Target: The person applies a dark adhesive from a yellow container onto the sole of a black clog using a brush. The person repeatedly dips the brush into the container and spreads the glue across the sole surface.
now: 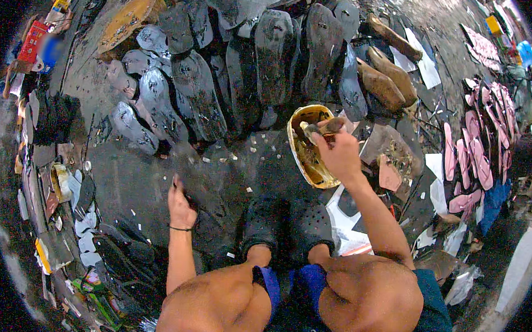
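My right hand (pixel 342 158) is closed around a small brush (pixel 329 128), dark with a pale tip, held over a cut-open tub (pixel 297 153) whose inside is coated in yellow-brown glue. Low on the left, my left hand (pixel 181 209) grips a dark sole (pixel 205 208), whose outline is smeared and blends into the black floor. Beyond both hands lie rows of black sandal soles (pixel 274 57), several with a wet-looking shine (pixel 160 95).
Brown shoe lasts (pixel 383 85) lie right of the soles. Pink sandals (pixel 475 151) are piled at far right. A round yellowish-brown block (pixel 132 21) sits back left. My dark clogs (pixel 311 223) stand in front of me; scraps (pixel 88 234) litter the left side.
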`<control>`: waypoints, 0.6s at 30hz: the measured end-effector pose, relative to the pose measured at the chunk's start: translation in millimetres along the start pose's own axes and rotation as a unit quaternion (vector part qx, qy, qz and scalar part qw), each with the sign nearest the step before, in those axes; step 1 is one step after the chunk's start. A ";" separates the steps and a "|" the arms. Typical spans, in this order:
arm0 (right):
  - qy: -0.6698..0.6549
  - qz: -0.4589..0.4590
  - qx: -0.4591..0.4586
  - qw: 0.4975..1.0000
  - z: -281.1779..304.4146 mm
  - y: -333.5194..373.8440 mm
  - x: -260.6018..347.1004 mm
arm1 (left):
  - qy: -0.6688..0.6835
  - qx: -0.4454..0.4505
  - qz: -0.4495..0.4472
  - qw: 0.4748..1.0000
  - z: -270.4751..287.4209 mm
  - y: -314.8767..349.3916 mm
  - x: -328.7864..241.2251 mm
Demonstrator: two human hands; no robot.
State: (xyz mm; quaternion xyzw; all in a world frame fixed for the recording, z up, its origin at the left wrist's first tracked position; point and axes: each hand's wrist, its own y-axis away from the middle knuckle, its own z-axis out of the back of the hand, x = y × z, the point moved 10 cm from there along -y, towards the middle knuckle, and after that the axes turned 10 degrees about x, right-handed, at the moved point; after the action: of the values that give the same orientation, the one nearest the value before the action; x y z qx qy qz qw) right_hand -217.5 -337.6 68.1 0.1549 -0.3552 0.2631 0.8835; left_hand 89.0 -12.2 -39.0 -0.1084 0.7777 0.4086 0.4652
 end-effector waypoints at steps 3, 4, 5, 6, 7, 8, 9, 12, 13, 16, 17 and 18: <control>0.165 0.014 0.049 0.985 -33.3 -2.3 -16.0 | -0.039 -0.128 0.007 0.991 13.0 7.9 42.1; 0.115 0.002 0.026 0.993 -23.5 -1.5 -4.2 | -0.043 -0.135 -0.005 0.990 25.7 13.9 58.8; 0.066 -0.013 0.007 0.998 -5.3 2.8 13.1 | -0.084 -0.116 -0.042 0.989 19.0 18.7 53.1; 0.024 -0.038 -0.012 0.999 18.9 16.8 20.7 | -0.124 -0.087 -0.071 0.986 -2.3 30.3 46.5; 0.094 -0.080 0.038 0.992 30.7 34.0 19.8 | -0.191 -0.066 -0.074 0.977 -21.2 43.0 38.8; 0.155 -0.110 0.099 0.977 32.4 49.2 3.6 | -0.260 -0.052 -0.079 0.961 -38.0 59.9 25.1; 0.217 -0.128 0.159 0.955 39.9 66.2 -5.4 | -0.206 -0.052 -0.095 0.973 -43.7 66.9 33.8; 0.182 -0.099 0.348 0.914 18.9 100.6 -15.9 | -0.238 -0.076 -0.066 0.966 -19.6 81.1 42.0; 0.130 -0.103 0.368 0.915 41.3 107.5 -7.0 | -0.232 -0.061 -0.071 0.968 -38.2 75.1 31.7; -0.039 -0.069 0.282 0.956 64.7 74.0 28.5 | -0.191 -0.081 -0.113 0.972 -51.3 69.6 -7.6; -0.087 -0.049 0.232 0.968 68.4 55.8 52.4 | -0.175 -0.104 -0.127 0.971 -43.4 72.2 -19.6; -0.238 -0.028 0.195 0.951 59.4 44.6 62.7 | -0.065 -0.073 -0.131 0.986 -41.3 65.1 -21.4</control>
State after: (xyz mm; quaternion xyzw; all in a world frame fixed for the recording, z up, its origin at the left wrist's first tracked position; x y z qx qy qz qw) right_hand -237.4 -306.5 158.0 0.3923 -0.4928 0.2582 0.7325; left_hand 38.7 -5.3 22.8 -0.2164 0.6926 0.4062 0.5555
